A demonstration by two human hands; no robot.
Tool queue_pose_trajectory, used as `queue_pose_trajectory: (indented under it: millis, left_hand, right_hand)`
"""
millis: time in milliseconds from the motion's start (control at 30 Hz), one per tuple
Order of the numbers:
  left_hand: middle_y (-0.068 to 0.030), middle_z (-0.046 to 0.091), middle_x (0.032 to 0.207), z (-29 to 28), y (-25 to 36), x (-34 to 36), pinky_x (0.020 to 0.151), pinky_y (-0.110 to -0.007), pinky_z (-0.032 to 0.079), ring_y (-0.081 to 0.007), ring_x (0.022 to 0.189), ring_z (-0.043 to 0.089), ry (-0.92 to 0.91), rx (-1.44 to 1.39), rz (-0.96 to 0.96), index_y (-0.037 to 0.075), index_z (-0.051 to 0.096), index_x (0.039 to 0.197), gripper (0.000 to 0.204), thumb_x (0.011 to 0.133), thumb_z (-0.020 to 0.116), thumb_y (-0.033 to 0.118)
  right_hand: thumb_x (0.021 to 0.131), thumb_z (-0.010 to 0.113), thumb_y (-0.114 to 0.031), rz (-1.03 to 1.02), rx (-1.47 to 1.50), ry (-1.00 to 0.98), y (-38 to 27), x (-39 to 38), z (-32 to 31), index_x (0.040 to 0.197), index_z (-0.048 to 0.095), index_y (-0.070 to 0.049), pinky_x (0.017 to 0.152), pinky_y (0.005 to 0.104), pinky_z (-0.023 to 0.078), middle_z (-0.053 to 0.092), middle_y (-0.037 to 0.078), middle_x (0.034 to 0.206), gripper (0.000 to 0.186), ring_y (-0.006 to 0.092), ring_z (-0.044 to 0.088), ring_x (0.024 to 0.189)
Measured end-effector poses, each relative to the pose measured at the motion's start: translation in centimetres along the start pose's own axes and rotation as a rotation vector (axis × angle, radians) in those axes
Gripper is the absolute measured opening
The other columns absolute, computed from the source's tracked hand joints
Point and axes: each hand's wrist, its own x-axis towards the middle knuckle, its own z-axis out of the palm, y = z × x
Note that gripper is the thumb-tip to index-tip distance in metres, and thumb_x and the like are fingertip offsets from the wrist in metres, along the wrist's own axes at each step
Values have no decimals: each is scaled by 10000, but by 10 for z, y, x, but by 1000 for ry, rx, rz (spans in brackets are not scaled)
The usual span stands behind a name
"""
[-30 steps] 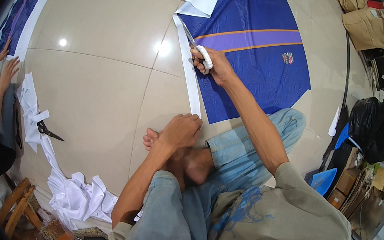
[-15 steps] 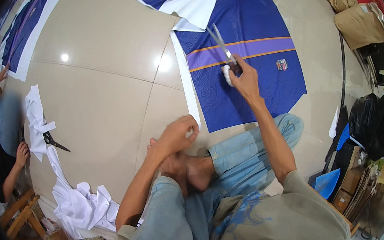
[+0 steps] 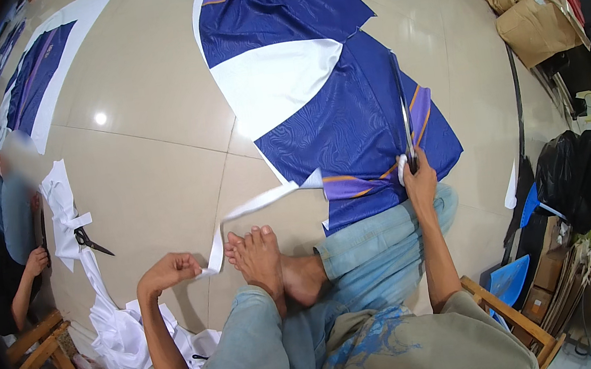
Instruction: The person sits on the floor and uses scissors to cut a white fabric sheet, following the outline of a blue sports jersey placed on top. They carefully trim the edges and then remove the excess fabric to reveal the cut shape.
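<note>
Blue fabric (image 3: 324, 115) lies partly folded on the floor (image 3: 164, 185); the left hand (image 3: 169, 272) pinches its white edge strip (image 3: 257, 202), the right hand (image 3: 421, 183) grips scissors (image 3: 407, 117). Edge trimming appears underway; further cutting would call for smoothed fabric.

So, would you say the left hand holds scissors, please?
No, the left hand holds a white strip; the right hand holds scissors.

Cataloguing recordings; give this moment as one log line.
left hand: holding white strip | right hand: holding scissors | blue fabric: on floor
</note>
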Motion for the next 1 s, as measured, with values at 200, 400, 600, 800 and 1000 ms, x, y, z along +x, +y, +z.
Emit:
queue_pose_trajectory:
  millis: [200,400,600,800,1000]
  left_hand:
    - [-149,638,1209,-81,27,9,1054,-607,396,-435,1189,546,-64,-480,-298,88,641,1209,329,957,531,270]
    - [-149,482,1456,-83,-64,231,1143,-583,309,-396,1378,401,202,-244,294,73,515,1399,548,974,534,419]
    - [-198,418,1556,-90,-58,328,1185,-578,266,-388,1464,344,277,-26,221,33,445,1490,692,984,531,498]
    - [-214,584,1227,-120,-22,199,990,-531,417,-412,1158,531,231,-673,1,-6,609,1146,370,914,659,277]
    - [-164,612,1019,-73,16,113,835,-505,448,-364,1024,572,202,-598,-10,19,645,1021,277,892,671,262]
  right_hand:
    - [907,684,-193,-133,251,-42,-70,26,33,1382,547,-32,879,390,517,706,209,1160,520,338,695,1030]
    - [903,673,-186,-259,224,-96,-111,60,81,1377,538,-9,971,440,485,638,253,1271,523,415,631,1152]
    - [890,712,-164,-275,205,-135,-120,77,88,1364,564,-33,891,395,514,687,203,1120,513,331,679,1007]
    - [919,724,-68,171,900,-656,-124,-55,51,1524,395,0,726,264,530,638,52,931,692,121,656,844]
    - [942,712,-119,674,1159,-996,-97,-139,33,1521,424,-36,602,243,448,644,47,876,652,99,582,706]
